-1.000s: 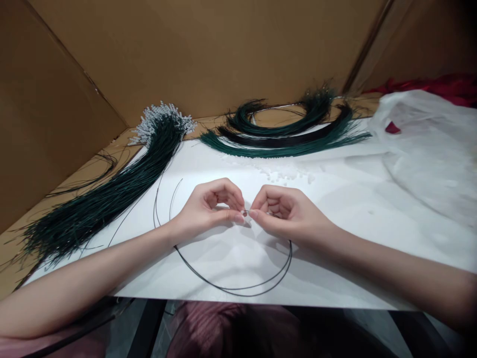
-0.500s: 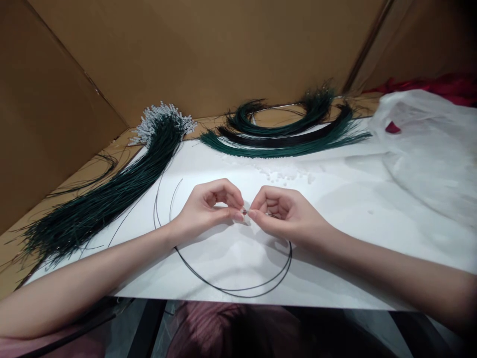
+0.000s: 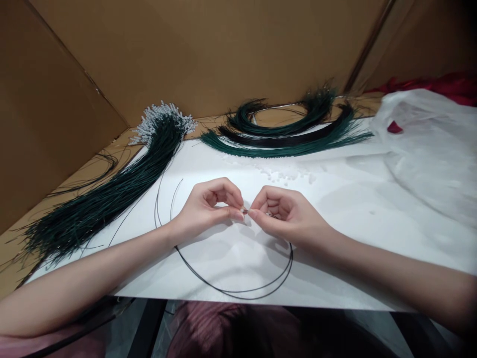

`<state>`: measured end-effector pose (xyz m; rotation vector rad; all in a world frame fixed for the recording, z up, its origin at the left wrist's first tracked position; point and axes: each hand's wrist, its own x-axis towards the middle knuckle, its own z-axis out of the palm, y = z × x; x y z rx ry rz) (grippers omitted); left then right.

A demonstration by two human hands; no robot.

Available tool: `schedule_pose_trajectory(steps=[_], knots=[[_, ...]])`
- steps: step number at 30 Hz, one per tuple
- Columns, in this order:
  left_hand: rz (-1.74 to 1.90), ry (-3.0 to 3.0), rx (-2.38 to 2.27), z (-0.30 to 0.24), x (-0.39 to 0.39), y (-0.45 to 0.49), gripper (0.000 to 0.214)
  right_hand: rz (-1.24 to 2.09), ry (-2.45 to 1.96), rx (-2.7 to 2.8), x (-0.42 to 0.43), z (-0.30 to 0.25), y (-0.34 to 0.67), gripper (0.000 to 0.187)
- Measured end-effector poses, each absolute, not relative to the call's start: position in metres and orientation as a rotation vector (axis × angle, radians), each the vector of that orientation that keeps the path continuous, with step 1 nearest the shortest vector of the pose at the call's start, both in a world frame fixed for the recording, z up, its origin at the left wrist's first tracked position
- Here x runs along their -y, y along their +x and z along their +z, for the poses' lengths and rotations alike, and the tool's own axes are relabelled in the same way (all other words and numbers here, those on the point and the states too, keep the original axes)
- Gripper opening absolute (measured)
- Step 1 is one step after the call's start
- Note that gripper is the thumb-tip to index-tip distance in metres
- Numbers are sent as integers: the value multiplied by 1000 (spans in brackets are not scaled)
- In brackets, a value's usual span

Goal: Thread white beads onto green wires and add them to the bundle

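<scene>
My left hand (image 3: 208,206) and my right hand (image 3: 285,211) meet fingertip to fingertip over the white sheet (image 3: 335,258). Both are closed in a pinch. Between the fingertips sits a tiny piece too small to name, at the end of thin dark wire (image 3: 238,288). That wire runs from under both hands and loops in two strands toward the sheet's near edge. Two more wire ends curve up left of my left hand.
A long bundle of dark green wires with white tips (image 3: 112,189) lies at the left. Curved green and black wire bundles (image 3: 286,134) lie at the back. Small clear beads (image 3: 286,174) are scattered beyond my hands. A white plastic bag (image 3: 428,144) fills the right. Cardboard walls (image 3: 208,49) surround the table.
</scene>
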<state>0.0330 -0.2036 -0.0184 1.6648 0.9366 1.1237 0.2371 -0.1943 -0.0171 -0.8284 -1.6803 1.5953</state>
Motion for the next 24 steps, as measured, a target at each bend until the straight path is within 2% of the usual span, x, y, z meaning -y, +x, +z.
schedule_pose_trajectory(steps=[24], knots=[[1059,1639,-1029,-14,204,36,10,1601,-798,1644,193,-17,236,14]])
